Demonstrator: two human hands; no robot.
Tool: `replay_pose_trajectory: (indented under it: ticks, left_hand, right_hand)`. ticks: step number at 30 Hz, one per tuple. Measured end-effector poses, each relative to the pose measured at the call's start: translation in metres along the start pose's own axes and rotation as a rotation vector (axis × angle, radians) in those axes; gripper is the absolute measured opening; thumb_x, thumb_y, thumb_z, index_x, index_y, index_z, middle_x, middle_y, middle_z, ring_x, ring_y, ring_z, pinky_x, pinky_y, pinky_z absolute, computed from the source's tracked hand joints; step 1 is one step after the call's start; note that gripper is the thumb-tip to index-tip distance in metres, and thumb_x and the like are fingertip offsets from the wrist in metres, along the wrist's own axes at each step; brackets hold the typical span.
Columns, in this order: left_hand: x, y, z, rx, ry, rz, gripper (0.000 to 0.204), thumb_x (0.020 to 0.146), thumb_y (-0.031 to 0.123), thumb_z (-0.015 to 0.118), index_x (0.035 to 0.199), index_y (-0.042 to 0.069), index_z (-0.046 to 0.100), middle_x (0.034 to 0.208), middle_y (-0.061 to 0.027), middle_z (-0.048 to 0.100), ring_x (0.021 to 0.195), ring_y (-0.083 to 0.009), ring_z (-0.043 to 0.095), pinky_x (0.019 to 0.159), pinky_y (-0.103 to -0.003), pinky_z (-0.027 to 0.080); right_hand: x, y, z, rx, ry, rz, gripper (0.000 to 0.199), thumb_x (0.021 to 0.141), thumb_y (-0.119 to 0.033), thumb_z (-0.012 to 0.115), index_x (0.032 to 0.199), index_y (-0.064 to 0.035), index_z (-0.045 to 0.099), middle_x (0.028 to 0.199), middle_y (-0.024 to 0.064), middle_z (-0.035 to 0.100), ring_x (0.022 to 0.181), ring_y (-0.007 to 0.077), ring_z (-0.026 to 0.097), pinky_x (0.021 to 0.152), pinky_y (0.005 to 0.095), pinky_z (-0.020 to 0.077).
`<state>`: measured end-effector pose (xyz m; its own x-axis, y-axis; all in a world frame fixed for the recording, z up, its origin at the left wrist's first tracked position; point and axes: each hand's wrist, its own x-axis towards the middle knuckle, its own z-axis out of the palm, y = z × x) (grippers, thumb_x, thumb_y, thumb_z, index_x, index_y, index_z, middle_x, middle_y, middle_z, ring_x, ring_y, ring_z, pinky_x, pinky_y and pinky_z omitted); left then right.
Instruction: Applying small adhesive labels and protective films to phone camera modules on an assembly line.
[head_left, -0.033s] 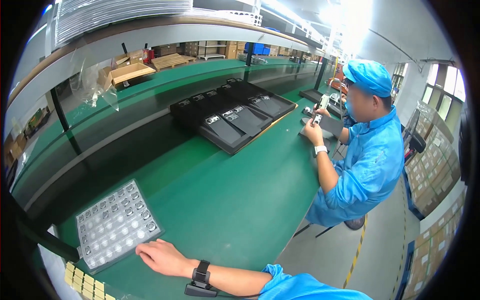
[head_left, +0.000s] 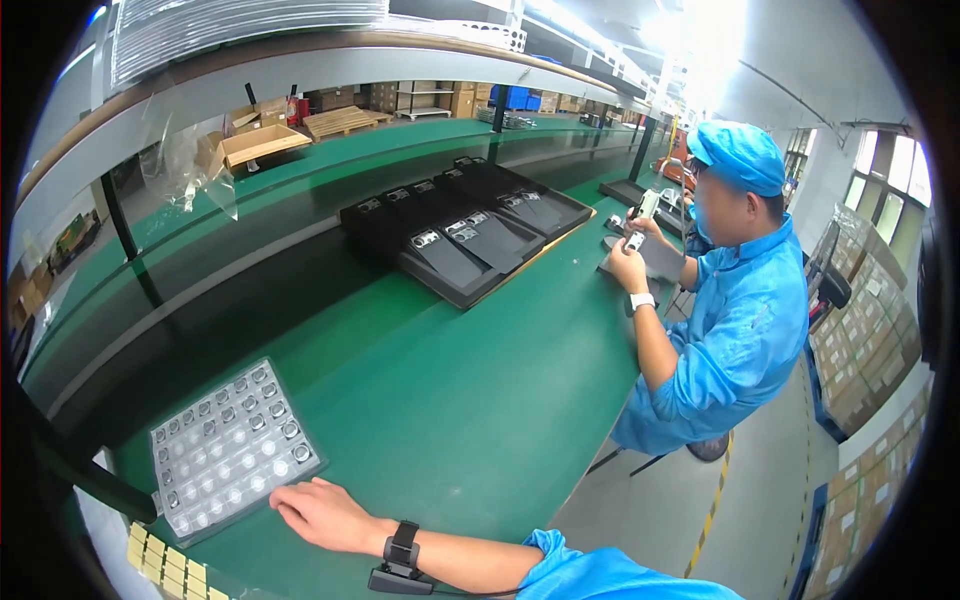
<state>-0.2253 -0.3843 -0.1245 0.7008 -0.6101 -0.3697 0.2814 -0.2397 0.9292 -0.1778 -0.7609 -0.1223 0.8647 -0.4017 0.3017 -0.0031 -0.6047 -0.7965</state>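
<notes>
right hand (head_left: 325, 515) flat on green surface (head_left: 450, 400), fingers spread, grip released, holding nothing | grey compartment tray (head_left: 228, 447) just left of fingertips, long axis running up-left, near edge touching or nearly | forearm enters from lower right, wrist strap on | left hand out of view

Right hand (head_left: 322, 514) flat on green table (head_left: 450, 400), just beside clear parts tray (head_left: 228, 447), co-worker (head_left: 730, 320) seated beyond
</notes>
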Motion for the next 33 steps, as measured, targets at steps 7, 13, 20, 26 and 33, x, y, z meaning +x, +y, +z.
replay_pose_trajectory:
  ticks: [7,13,20,26,33]
  left_hand:
    - [-0.01,-0.002,0.001,0.079,0.094,-0.083,0.017,0.097,0.016,0.05,0.093,0.003,0.059,0.062,0.0027,0.043,0.056,-0.004,0.041,0.053,-0.019,0.033]
    - [-0.002,0.05,0.04,0.134,0.198,-0.173,0.017,0.097,0.016,0.049,0.094,0.003,0.06,0.062,0.0026,0.044,0.056,-0.0039,0.041,0.052,-0.019,0.033]
    - [-0.006,0.022,0.006,0.261,0.694,0.369,0.019,0.098,0.013,0.046,0.097,0.0,0.059,0.069,-0.0027,0.049,0.059,-0.0111,0.045,0.055,-0.024,0.036]
    - [0.043,0.004,0.002,0.492,1.022,0.5,0.015,0.095,0.004,0.046,0.098,-0.003,0.059,0.079,-0.0076,0.056,0.069,-0.0163,0.051,0.063,-0.029,0.043]
    - [0.057,0.005,-0.005,0.777,1.055,0.466,0.016,0.093,0.0,0.047,0.099,-0.004,0.062,0.077,-0.0076,0.06,0.067,-0.0163,0.056,0.064,-0.028,0.046]
  right_hand:
    - [0.004,-0.002,-0.002,0.139,0.083,0.039,0.014,0.094,-0.013,0.052,0.106,-0.0073,0.057,0.096,0.0093,0.066,0.082,0.0296,0.063,0.076,0.0386,0.049]
    - [0.005,0.006,0.003,0.241,0.139,0.101,0.016,0.095,-0.013,0.052,0.109,-0.0064,0.057,0.1,0.0116,0.064,0.083,0.0269,0.064,0.072,0.0357,0.0508]
    - [-0.021,0.016,-0.106,-0.127,0.134,-0.047,0.03,0.088,-0.018,0.063,0.115,-0.0073,0.059,0.118,0.0155,0.058,0.116,0.0321,0.052,0.101,0.0409,0.0407]
    - [-0.082,0.118,-0.316,-0.832,0.466,0.521,0.05,0.08,-0.021,0.067,0.126,-0.0059,0.053,0.13,0.0188,0.052,0.122,0.0372,0.049,0.103,0.0435,0.04]
    - [-0.146,0.173,-0.393,-0.591,0.225,0.685,0.075,0.08,-0.059,0.06,0.13,-0.003,0.052,0.128,0.0243,0.053,0.123,0.0397,0.048,0.103,0.0465,0.038]
